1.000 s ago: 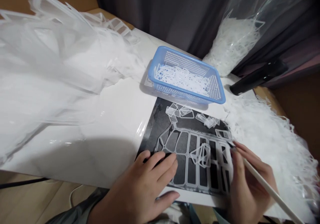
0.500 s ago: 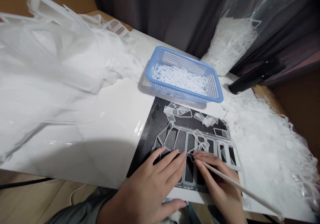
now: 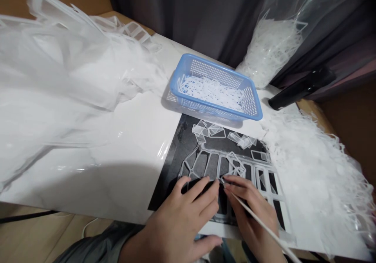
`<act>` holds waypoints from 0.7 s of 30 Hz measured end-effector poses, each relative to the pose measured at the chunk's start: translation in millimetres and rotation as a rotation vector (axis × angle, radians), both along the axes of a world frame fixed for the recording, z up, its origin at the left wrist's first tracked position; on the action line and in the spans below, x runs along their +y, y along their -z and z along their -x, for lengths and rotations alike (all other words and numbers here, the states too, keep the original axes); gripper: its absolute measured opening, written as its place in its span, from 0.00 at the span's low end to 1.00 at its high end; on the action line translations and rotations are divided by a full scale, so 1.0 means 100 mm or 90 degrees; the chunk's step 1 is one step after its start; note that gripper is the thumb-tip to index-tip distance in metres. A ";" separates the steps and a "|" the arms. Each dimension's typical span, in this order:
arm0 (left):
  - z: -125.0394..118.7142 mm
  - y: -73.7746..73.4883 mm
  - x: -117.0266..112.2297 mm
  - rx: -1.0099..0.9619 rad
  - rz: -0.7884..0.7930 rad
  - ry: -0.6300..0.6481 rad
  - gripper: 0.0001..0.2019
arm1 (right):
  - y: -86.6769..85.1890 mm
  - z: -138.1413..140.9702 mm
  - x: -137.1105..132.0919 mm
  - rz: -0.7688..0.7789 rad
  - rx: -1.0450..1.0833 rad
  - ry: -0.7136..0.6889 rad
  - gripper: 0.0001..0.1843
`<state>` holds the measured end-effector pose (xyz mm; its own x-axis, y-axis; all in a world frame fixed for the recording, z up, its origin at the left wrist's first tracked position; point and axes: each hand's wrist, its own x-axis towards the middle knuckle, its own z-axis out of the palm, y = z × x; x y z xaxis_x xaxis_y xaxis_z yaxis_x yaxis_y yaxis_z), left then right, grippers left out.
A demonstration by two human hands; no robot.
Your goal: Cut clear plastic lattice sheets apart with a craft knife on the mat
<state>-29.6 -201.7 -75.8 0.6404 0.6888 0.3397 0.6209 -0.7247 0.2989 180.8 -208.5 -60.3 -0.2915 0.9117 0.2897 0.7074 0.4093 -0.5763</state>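
Note:
On a black mat [image 3: 164, 188] lies a translucent white sheet of joined rectangular frames [image 3: 217, 163]. My left hand [image 3: 179, 212] presses its spread fingertips on the sheet's middle, thumb apart. Pinched in my right hand [image 3: 252, 208] is a thin white stick [image 3: 260, 222], slanting down to the right. The stick's working tip is hidden by the fingers, which touch the sheet just right of my left fingertips. Some loose rectangular frames [image 3: 237, 165] overlap the sheet above my right hand. More small frames [image 3: 216, 131] lie along the mat's far side.
Behind the mat stands a blue basket [image 3: 216, 113] of thin white rings. A heap of white frame scraps [image 3: 317, 176] covers the right side, with a black cylinder [image 3: 293, 92] and a filled clear bag [image 3: 273, 47] beyond. Plastic-wrapped white sheets [image 3: 73, 75] pile up on the left.
My right hand has shifted slightly left and its fingers have bent more, and the stick has swung steeper. My left fingers have curled a little, staying on the sheet.

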 end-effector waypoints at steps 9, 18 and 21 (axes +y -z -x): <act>-0.06 -0.02 0.00 -0.016 0.026 -0.009 0.21 | 0.14 -0.02 -0.05 -0.051 -0.119 -0.021 0.16; -0.05 -0.01 -0.02 0.002 0.026 -0.018 0.21 | -0.01 -0.08 0.01 -0.178 -0.052 0.386 0.12; -0.05 -0.01 -0.01 0.006 0.026 -0.018 0.22 | -0.01 -0.17 0.07 -0.247 0.093 0.561 0.17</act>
<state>-24.6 -202.8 -74.3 0.6236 0.7197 0.3051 0.6439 -0.6942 0.3216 197.7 -201.4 -59.3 0.5127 0.6194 0.5945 0.7830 -0.0533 -0.6198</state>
